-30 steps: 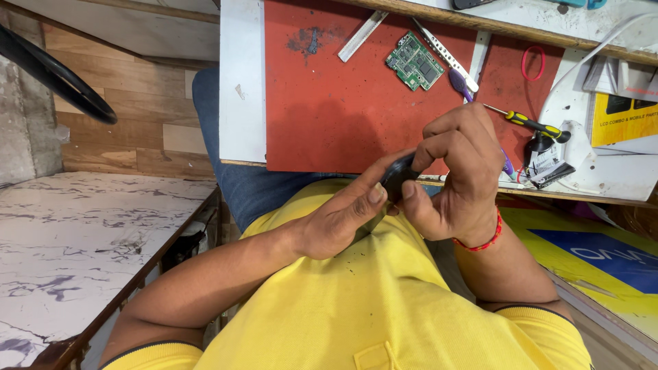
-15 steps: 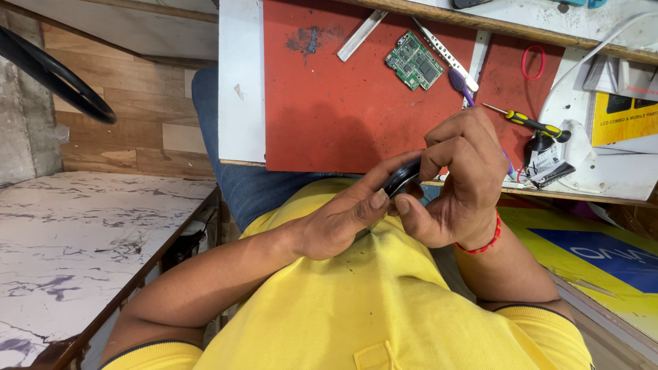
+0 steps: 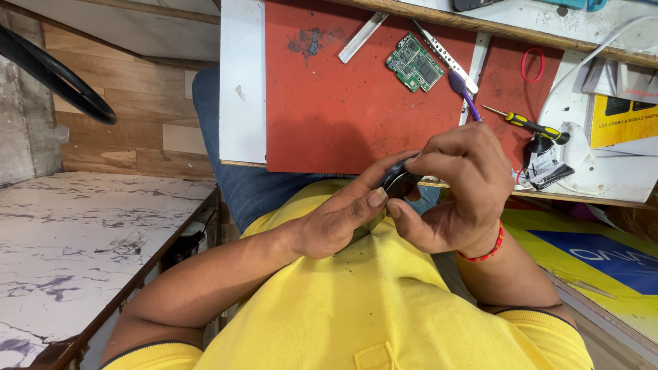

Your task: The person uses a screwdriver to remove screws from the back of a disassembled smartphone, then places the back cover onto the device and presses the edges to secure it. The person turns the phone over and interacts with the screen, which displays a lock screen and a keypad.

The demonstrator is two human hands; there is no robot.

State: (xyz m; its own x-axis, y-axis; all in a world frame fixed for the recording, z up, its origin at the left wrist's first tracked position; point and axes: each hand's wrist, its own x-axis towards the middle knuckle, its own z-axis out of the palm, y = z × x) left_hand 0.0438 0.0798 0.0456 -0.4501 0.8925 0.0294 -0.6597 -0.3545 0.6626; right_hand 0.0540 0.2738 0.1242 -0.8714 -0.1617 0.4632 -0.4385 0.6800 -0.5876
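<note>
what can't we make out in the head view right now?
- Small dark object: mostly hidden by the left hand and right hand; kind unclear.
- Dark device: cut off by the top edge.
- Parts beside the yellow-handled screwdriver: too small to identify.

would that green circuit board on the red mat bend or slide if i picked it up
The green circuit board looks thin and flat, so probably stiff and light. It lies flush on the red mat, so pinching an edge may be fiddly; its exposed components suggest it is fragile.
</note>
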